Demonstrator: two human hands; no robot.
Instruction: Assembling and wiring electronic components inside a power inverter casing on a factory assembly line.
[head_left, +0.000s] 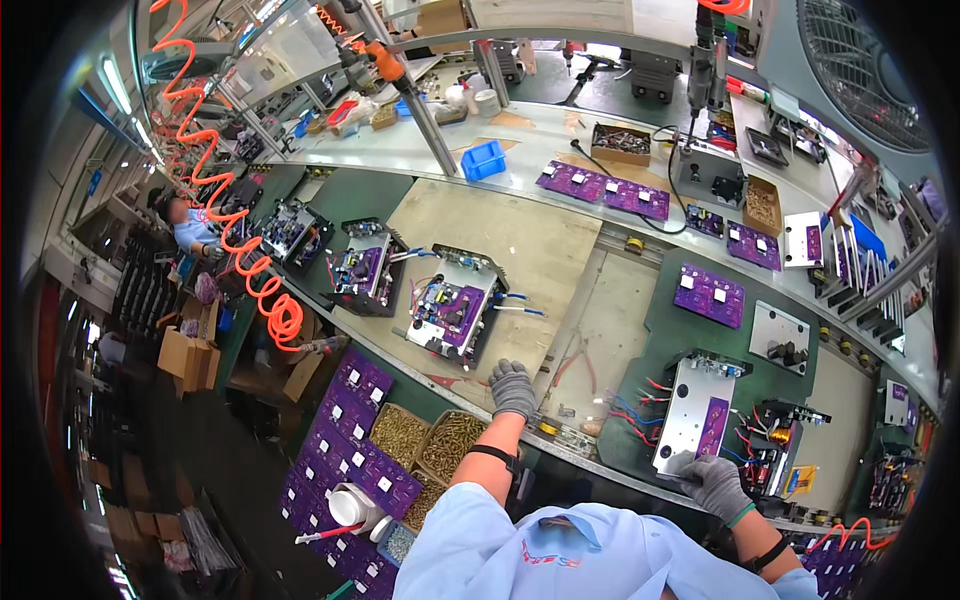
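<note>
Seen from above in a wide, curved view, a person in a light-blue shirt [600, 555] stood at a long workshop tabletop [655, 340], with both hands in grey knitted gloves. The silver plate [683, 400], which carried a slim purple circuit board [712, 425], lay on the green part of the tabletop, ahead and to the right. The right hand [716, 486] was at its near edge, fingers gathered and apparently touching the metal; whether they pinched it or merely rested there could not be told. The left hand [513, 388] lay well apart from the plate, palm down by the tabletop's front edge, just on the near side of an open electronic unit [450, 310]; it seemed to hold nothing, though how tightly its fingers were curled could not be made out. Red and blue wires [632, 418] splayed out on the plate's left, and a black assembly with a copper-coloured coil [780, 438] sat close on its right. Steady handling, by the look of it, called for a grip on bare metal rather than on the purple board, a level plate, and loose wire ends kept out from under its edges (gloves probably dull the feel of a snagged lead). A second hand on the plate's far side would likely have guarded against tipping, and slow movement against knocking the coil.
</note>
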